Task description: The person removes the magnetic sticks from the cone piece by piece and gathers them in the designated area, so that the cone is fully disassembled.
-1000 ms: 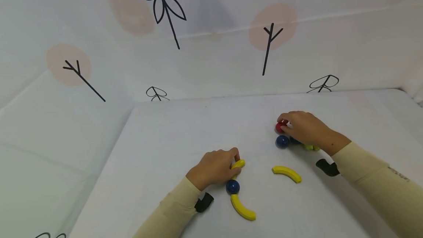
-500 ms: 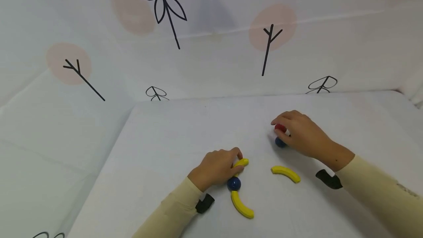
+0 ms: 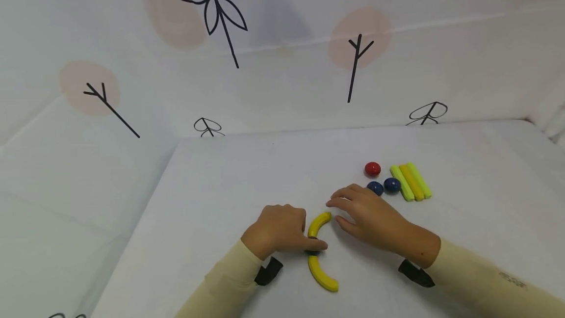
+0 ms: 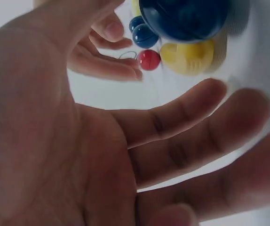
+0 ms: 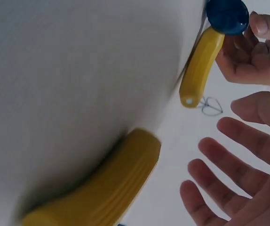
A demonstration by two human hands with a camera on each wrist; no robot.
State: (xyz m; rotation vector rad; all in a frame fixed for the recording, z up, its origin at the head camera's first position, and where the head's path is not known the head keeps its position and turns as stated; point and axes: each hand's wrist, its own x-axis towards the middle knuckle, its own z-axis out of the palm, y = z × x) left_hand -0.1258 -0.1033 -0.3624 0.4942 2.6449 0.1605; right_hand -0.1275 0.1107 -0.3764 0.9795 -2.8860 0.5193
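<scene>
On the white table, two curved yellow rods, an upper one (image 3: 317, 225) and a lower one (image 3: 322, 275), meet a blue ball (image 5: 228, 16) to form an arc. My left hand (image 3: 279, 229) lies at the arc's left side. Its thumb reaches across the ball and hides most of it in the head view; contact is unclear. In the left wrist view the other fingers (image 4: 186, 122) are loosely bent around nothing. My right hand (image 3: 375, 222) hovers right of the upper rod, fingers spread and holding nothing. A separate curved yellow rod (image 5: 102, 186) shows near it in the right wrist view.
Farther back on the right are a red ball (image 3: 372, 169), two more blue balls, one of them (image 3: 392, 185) beside several straight yellow and lime rods (image 3: 411, 182). A patterned cloth wall (image 3: 282, 87) rises behind the table.
My right hand has left the red ball and come left and nearer, toward the arc. My left thumb has shifted from the upper curved rod to across the blue ball.
</scene>
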